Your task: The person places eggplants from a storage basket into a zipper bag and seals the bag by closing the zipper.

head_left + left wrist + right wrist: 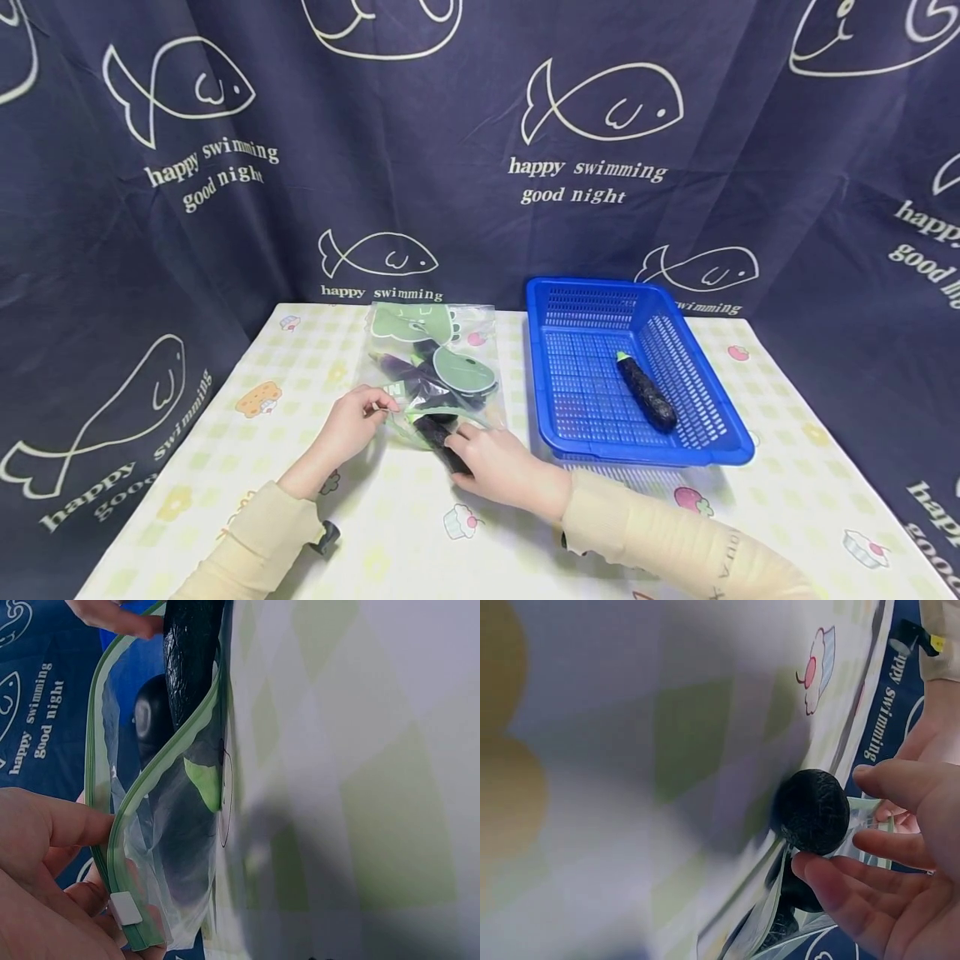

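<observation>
A clear zip bag with green print lies flat on the table, its green-edged mouth toward me. Beside the white slider, my left hand pinches the rim at the mouth's left end. A long, dark, wrinkled vegetable with a light green tip lies partly inside the mouth, tip first. My right hand has its fingers around the vegetable's outer end; in the right wrist view the thumb looks slightly apart from it. Several dark, long vegetables, some purplish, show through the plastic.
A blue plastic basket stands right of the bag. In it lies one more dark wrinkled vegetable with a green tip. The patterned tablecloth covers the table, and a dark fish-print curtain hangs behind it.
</observation>
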Demonstrator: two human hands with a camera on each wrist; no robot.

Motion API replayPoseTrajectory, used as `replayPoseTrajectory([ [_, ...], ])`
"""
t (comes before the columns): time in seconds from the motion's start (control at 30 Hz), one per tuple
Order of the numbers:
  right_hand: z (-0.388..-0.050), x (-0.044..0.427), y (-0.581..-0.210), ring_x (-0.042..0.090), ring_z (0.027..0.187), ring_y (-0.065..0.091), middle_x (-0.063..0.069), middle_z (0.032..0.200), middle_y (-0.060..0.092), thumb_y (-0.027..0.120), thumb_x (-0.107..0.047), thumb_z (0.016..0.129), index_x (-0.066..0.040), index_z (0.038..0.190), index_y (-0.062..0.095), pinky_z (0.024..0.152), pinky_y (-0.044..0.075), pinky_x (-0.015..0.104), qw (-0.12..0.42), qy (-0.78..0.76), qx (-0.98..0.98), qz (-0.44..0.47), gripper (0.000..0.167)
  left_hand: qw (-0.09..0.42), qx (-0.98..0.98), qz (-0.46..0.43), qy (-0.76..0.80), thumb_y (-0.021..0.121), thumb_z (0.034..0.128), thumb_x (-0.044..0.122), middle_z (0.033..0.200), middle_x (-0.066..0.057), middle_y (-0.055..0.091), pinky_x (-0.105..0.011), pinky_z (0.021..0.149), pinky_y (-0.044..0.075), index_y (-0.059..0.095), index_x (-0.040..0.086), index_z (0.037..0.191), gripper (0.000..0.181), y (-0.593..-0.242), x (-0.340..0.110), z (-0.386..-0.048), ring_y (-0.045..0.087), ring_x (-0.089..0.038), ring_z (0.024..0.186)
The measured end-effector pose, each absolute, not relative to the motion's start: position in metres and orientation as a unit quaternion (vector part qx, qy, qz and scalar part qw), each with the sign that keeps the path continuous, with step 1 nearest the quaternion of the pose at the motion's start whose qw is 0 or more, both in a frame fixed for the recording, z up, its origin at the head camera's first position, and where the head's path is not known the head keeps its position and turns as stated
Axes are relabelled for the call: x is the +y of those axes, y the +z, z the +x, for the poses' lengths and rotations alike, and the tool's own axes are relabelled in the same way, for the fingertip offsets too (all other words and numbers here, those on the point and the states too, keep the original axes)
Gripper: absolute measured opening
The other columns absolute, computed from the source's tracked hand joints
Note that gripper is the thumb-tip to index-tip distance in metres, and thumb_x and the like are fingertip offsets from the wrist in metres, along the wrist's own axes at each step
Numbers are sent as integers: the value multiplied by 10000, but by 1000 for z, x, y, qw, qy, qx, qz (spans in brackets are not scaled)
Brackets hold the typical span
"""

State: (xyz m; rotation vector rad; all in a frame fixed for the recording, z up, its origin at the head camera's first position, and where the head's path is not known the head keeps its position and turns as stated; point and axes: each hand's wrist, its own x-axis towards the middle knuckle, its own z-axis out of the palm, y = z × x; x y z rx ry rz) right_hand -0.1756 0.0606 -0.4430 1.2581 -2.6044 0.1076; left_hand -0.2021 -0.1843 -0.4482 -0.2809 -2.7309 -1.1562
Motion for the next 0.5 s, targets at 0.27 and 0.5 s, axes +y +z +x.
replayPoseTrajectory([
  [0.27, -171, 68, -445, 125, 716, 597, -22, 923, 572, 762, -369, 733, -145, 1036, 612, 575, 503, 288, 129, 35, -886, 444, 406, 82, -915, -96, -383, 614, 792, -49, 855, -32, 618, -317, 706, 433, 682, 135, 799, 197, -448, -185, -203, 516, -153, 747],
  [0.5, -168, 73, -450, 120, 761, 608, -14, 989, 578, 772, -343, 721, -142, 1074, 612, 587, 515, 270, 123, 33, -885, 449, 436, 77, -914, -98, -387, 605, 793, -57, 853, -48, 616, -309, 692, 429, 686, 132, 805, 206, -448, -186, -203, 509, -149, 734],
])
